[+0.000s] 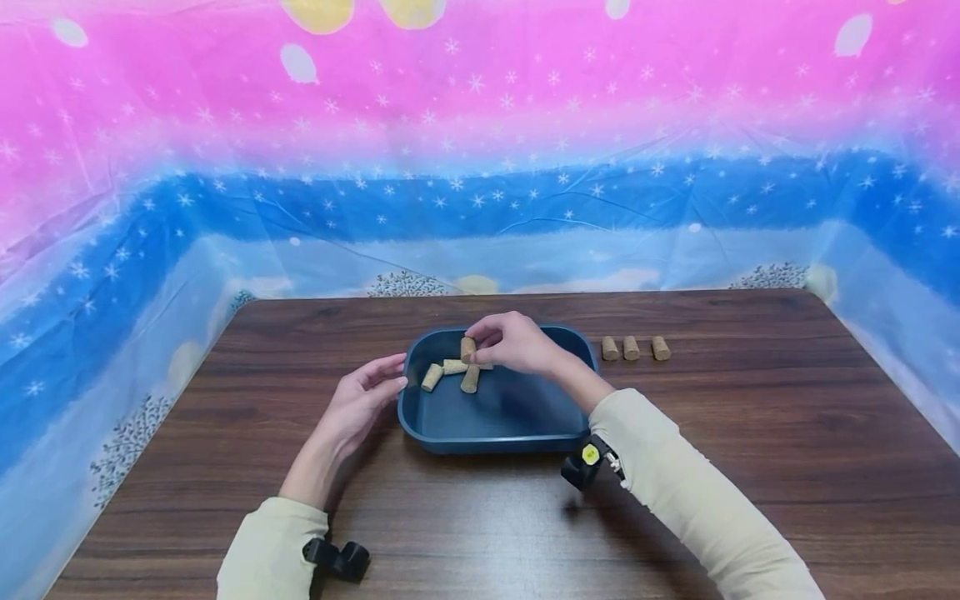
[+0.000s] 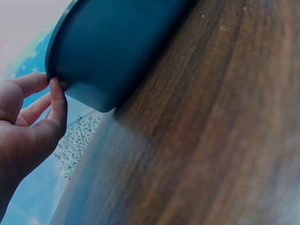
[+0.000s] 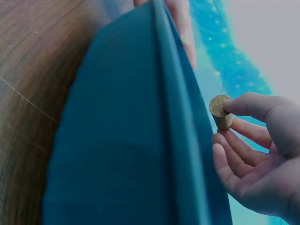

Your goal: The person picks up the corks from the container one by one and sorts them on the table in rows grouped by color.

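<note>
A dark blue tray [image 1: 495, 446] with rounded corners stands on the table. My left hand [image 1: 363, 400] holds its left rim, thumb and fingers at the edge; the left wrist view shows the thumb against the outer wall. Over the tray's inside, my right hand [image 1: 517, 342] pinches a cork stopper [image 3: 221, 112] between thumb and fingers, its round end showing in the right wrist view. Below lie several more stoppers: a pale cork [image 1: 432, 377] at left, another pale cork [image 1: 453, 367] beside it, and a browner cork [image 1: 470, 380]. One further cork is partly hidden by the right hand.
Three cork stoppers stand in a row right of the tray: a left cork [image 1: 609, 348], a middle cork [image 1: 631, 348] and a right cork [image 1: 661, 348]. The dark wood table [image 1: 750, 467] meets a patterned cloth [image 1: 480, 200] behind and at both sides.
</note>
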`<state>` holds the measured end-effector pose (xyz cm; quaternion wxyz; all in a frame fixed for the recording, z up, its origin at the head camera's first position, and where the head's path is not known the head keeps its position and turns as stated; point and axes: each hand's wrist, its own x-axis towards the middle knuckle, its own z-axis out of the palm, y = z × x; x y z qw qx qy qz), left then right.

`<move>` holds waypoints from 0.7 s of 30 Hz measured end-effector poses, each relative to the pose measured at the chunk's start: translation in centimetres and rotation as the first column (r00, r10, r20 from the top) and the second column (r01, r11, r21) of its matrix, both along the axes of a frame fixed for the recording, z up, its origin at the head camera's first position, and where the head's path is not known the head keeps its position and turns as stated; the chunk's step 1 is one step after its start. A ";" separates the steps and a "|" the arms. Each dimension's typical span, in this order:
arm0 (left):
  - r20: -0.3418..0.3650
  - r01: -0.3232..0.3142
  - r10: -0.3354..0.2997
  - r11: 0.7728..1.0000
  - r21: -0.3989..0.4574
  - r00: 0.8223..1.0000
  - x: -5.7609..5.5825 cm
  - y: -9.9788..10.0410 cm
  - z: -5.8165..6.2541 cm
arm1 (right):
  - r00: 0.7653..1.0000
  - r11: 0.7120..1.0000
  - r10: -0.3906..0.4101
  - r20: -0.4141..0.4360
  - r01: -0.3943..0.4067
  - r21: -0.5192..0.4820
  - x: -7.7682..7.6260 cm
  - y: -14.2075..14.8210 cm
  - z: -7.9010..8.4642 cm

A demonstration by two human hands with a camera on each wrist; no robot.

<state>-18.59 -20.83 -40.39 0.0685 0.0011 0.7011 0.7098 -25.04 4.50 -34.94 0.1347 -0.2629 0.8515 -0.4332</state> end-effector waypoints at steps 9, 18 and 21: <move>0.007 0.002 -0.002 1.000 -0.014 1.000 0.0 0.0 0.1 | 0.996 0.995 -0.090 0.021 0.091 -0.050 -0.4 2.4 1.1; 0.006 0.002 -0.002 1.000 -0.004 1.000 0.0 0.0 0.0 | 0.992 0.991 -0.124 -0.004 0.123 -0.042 -1.2 5.6 2.2; 0.007 0.004 -0.004 1.000 0.000 1.000 0.0 0.0 0.0 | 0.988 0.987 -0.153 0.004 0.153 -0.039 -1.5 7.0 2.5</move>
